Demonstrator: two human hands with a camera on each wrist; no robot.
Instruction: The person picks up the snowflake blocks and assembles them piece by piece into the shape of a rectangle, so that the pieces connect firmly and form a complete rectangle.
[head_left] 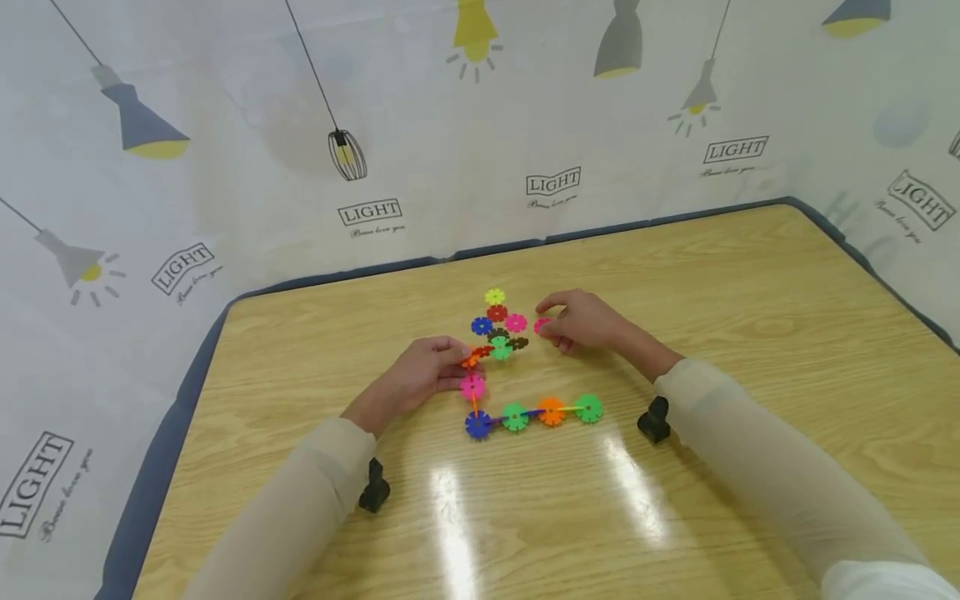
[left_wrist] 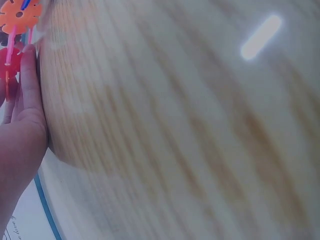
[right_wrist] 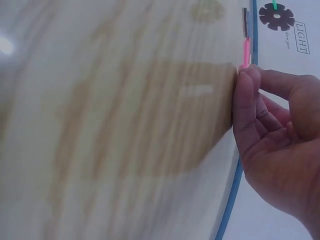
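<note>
Notched plastic discs are slotted together into a chain with a corner at a blue disc (head_left: pixel 477 425). My left hand (head_left: pixel 420 375) pinches an orange disc (head_left: pixel 471 361) on its left side, just above a pink disc (head_left: pixel 472 387). In the left wrist view that hand (left_wrist: pixel 25 125) has a red-pink disc (left_wrist: pixel 14 60) between thumb and fingers. My right hand (head_left: pixel 588 323) pinches another pink disc (head_left: pixel 541 326) between thumb and fingertips, a little right of the loose-looking group. Its fingers partly hide that disc. In the right wrist view, the fingers (right_wrist: pixel 245 95) curl inward.
Close between the hands lie yellow (head_left: pixel 494 297), red (head_left: pixel 497 313), blue (head_left: pixel 482 326) and pink discs (head_left: pixel 515 322). The chain's front row ends at a green disc (head_left: pixel 589 408). A lamp-patterned curtain (head_left: pixel 450 167) borders the wooden table (head_left: pixel 750 333).
</note>
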